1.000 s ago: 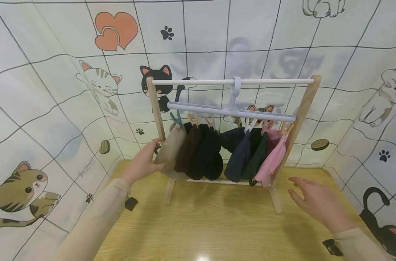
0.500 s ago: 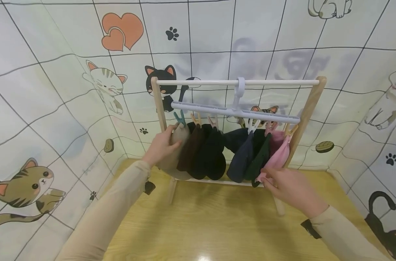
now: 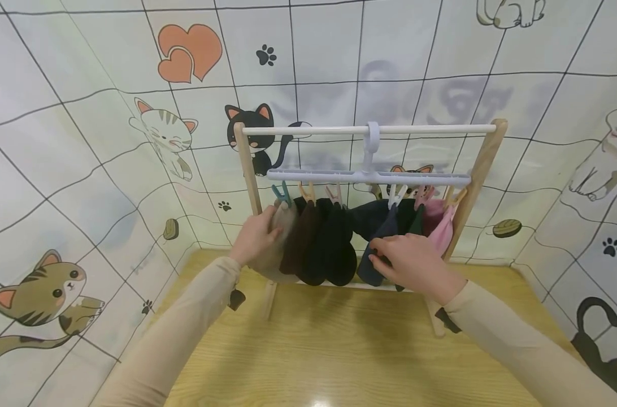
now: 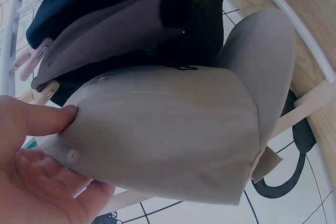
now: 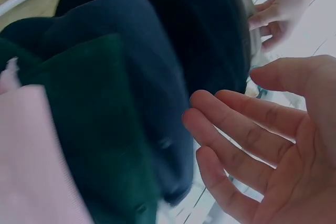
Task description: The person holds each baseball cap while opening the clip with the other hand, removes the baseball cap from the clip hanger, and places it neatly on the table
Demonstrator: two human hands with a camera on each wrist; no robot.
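Several caps hang by clothespins from a lilac hanger (image 3: 329, 176). At the left end my left hand (image 3: 255, 237) pinches the beige cap (image 4: 168, 129), thumb on its crown and fingers behind. Beside it hang a brown cap (image 3: 298, 243) and a black cap (image 3: 334, 254). My right hand (image 3: 410, 263) is in front of the right-hand group, near the navy cap (image 5: 152, 72). Its fingers are loosely bent with nothing between them in the right wrist view. The green cap (image 5: 105, 129) and pink cap (image 3: 442, 229) are partly hidden behind this hand in the head view.
The hanger hooks over the white bar (image 3: 308, 130) of a small wooden rack (image 3: 486, 150). This stands on a wood-grain tabletop (image 3: 308, 345). Cat-patterned cloth walls (image 3: 329, 56) enclose the back and both sides.
My left hand has risen along the beige cap and taken hold near its top. My right hand came in to the pink cap, then moved left towards the navy one. The hanger now hangs more level.
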